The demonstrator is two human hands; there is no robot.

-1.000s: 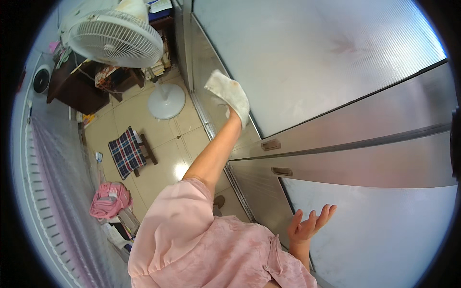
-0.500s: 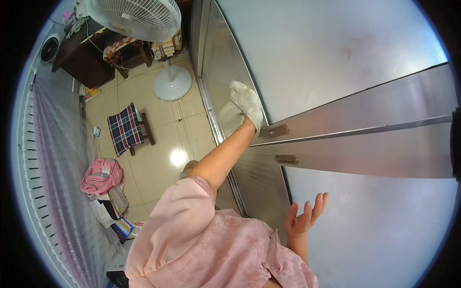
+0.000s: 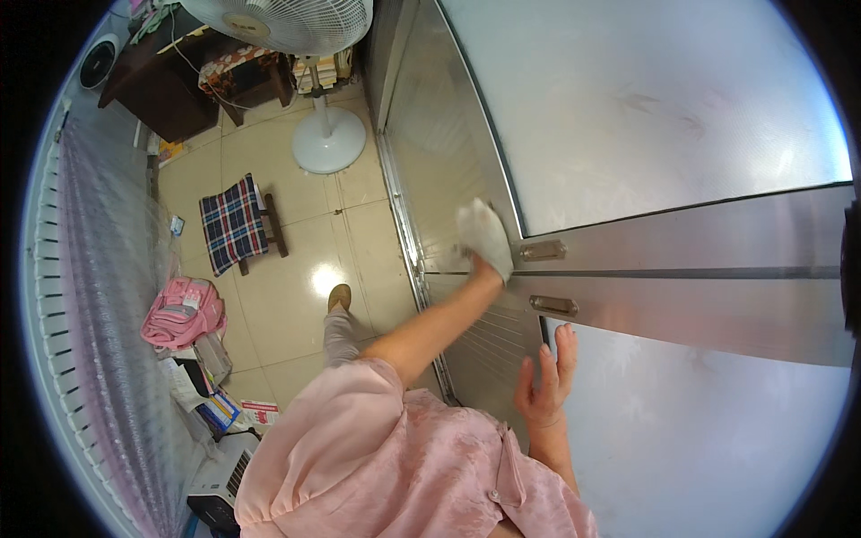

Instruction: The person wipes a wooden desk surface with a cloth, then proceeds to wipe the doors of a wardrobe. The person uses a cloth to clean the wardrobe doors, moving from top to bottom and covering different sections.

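Observation:
A whitish cloth glove or mitt covers my left hand, which lies against the lower metal panel of a sliding door, beside its frame. Motion blur and the cloth hide those fingers. Bare, with fingers apart and nothing in it, my right hand is raised in front of the lower door leaf, close to the frosted pane. Two recessed handles, an upper one and a lower one, sit in the metal frames between the hands. Faint smudges mark the upper pane.
A white standing fan stands on the tiled floor ahead, near a dark wooden desk. To the left are a stool with a plaid cushion, a pink backpack and a sheer curtain. My shoe shows beside the door track.
My gloved left hand has moved down and right along the panel. My right hand has risen slightly, its fingers pointing more upward. The whole view has shifted, and my shoe shows more fully.

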